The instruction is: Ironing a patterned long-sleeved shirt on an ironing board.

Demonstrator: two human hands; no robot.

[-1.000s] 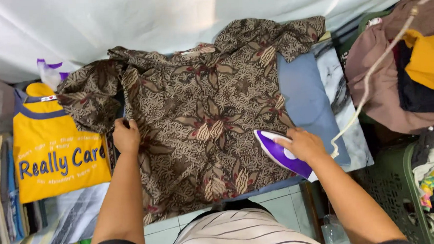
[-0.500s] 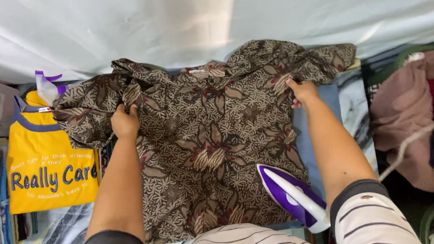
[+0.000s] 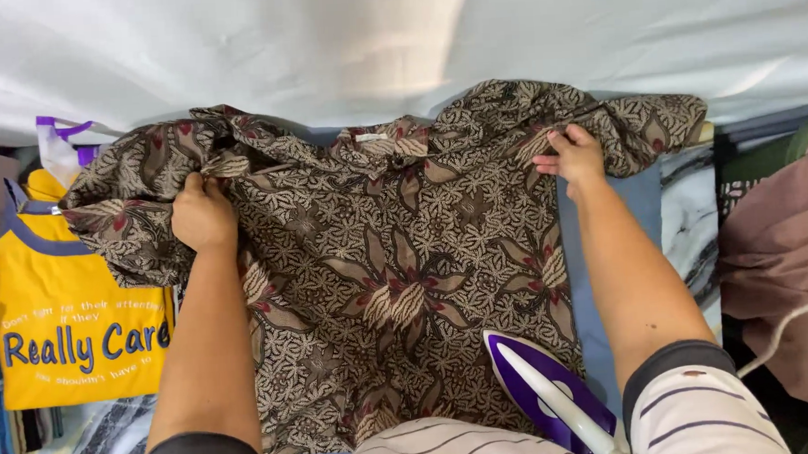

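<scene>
Brown leaf-patterned batik cotton shirt spread flat between both hands. Left hand closed, pinching one shoulder seam; right hand curled on the other. Looks light, limp, creasing easily; grip seams. Purple-and-white steam iron near right elbow.

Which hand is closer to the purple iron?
The right hand is nearer. It grips the brown patterned shirt straight above the purple iron. The left hand holds the shirt's far shoulder, across from it.
</scene>
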